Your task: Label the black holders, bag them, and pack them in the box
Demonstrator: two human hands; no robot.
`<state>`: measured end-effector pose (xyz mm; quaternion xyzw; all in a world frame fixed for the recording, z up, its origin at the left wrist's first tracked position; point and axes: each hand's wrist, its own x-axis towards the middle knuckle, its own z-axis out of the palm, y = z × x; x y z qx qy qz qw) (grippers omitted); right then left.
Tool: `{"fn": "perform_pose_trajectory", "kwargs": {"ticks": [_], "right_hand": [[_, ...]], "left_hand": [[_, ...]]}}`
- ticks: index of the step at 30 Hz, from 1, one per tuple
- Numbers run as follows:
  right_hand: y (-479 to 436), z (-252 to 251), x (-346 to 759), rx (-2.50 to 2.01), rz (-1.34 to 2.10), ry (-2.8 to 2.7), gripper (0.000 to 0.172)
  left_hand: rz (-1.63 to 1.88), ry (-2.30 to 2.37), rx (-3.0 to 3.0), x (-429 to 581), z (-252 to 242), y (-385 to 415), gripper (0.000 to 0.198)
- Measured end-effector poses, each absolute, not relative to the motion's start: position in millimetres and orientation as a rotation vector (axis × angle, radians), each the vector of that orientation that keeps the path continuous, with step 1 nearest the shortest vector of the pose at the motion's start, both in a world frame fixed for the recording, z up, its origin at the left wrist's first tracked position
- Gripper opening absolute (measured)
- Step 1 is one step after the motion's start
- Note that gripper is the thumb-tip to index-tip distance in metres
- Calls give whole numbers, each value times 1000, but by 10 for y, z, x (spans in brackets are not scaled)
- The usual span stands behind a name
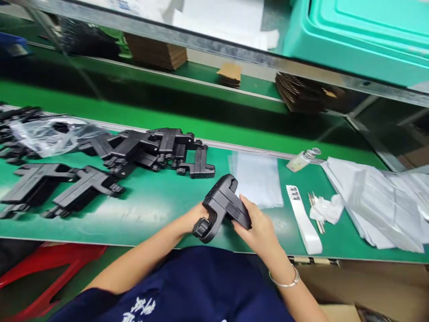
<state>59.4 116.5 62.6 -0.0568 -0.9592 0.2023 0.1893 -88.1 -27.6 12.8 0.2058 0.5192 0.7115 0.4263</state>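
Note:
A black plastic bracket part is held in both hands just above the front edge of the green table. My left hand grips its lower end from behind, by the round knob. My right hand wraps round its right side, thumb on top; a silver bangle sits on that wrist. Just beyond the part lies a clear plastic bag flat on the mat.
Several identical black parts lie in a row on the left, some under crumpled plastic. A white label strip, small metal pins with a white wipe, a small bottle and a stack of clear bags are on the right. A teal crate sits on the shelf above.

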Motion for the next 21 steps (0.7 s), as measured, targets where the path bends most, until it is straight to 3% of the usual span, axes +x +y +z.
{"fn": "perform_pose_trajectory", "kwargs": {"ticks": [4,7,10,14,17,19,21], "right_hand": [[1373,592,852,-69,288,-2775,55],[1418,563,944,-80,237,-2849,55],[1491,541,1004,-251,648,-2729,62],[1617,428,1044,-818,1580,-2250,55],[1615,303,1008,-878,2154,-1916,51],[1583,255,988,-824,2137,-1882,45],[1567,247,991,-722,1838,-2041,36]], "left_hand": [[1568,1206,593,-1061,259,-251,72],[1500,1497,718,-1007,284,-125,68],[1569,1720,783,-916,265,-54,63],[1596,1798,960,-882,285,-170,69],[1502,1946,1047,-871,318,-273,74],[1508,1957,1007,-850,323,-280,74],[1617,1855,862,-823,307,-233,71]]}}
